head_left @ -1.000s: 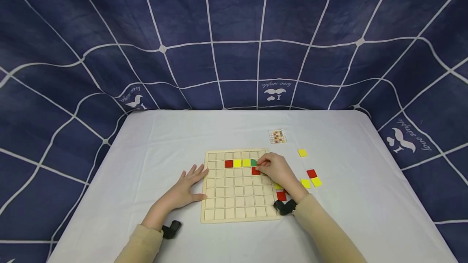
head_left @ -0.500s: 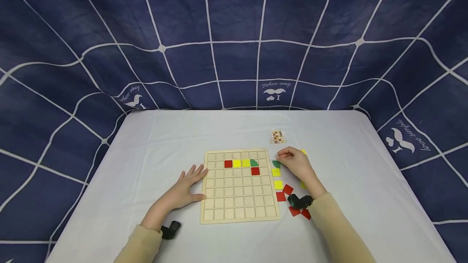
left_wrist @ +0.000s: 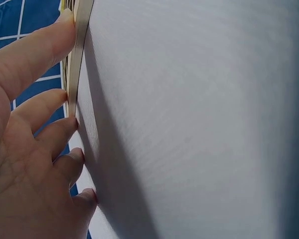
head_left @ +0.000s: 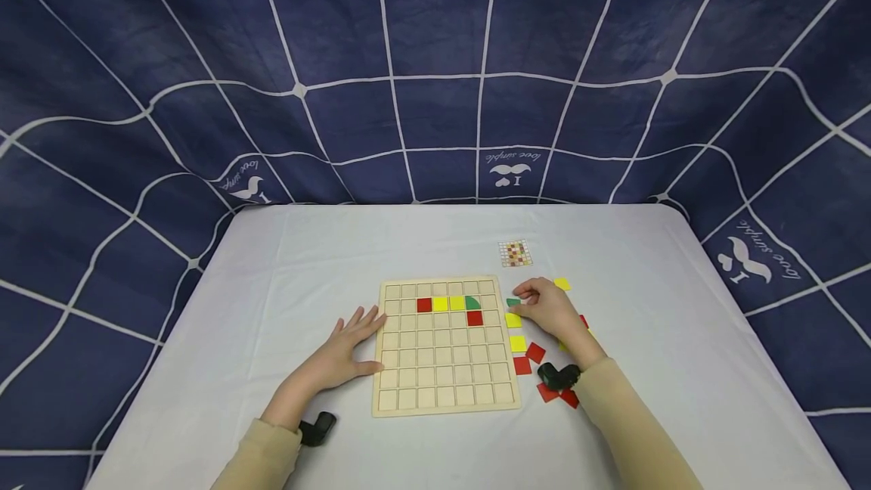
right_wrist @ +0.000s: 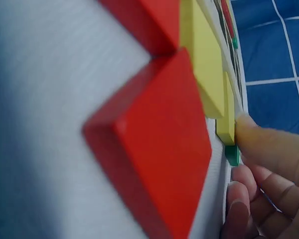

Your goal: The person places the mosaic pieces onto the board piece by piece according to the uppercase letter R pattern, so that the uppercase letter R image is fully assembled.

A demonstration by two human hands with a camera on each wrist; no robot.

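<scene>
The pale wooden grid board (head_left: 435, 380) lies on the table, with a red tile (head_left: 425, 305), two yellow tiles (head_left: 449, 304), a green quarter-circle tile (head_left: 472, 303) and another red tile (head_left: 474, 318) in its cells. My left hand (head_left: 345, 352) rests with spread fingers along the board's left edge; thumb and fingertips touch that edge in the left wrist view. Just right of the board, my right hand (head_left: 547, 310) has its thumb and fingers on either side of a second green tile (right_wrist: 232, 155). A yellow tile (right_wrist: 229, 112) lies close by the thumb.
Several loose red tiles (head_left: 535, 352) and yellow tiles (head_left: 518, 343) lie right of the board, some partly hidden by the right arm. A small printed pattern card (head_left: 515, 253) lies beyond the board. A dark blue checked cloth (head_left: 435, 119) hangs behind the table.
The right hand has left the green tile on the board and moved right to the second green tile, its thumb and fingers now around it. The left hand stays put.
</scene>
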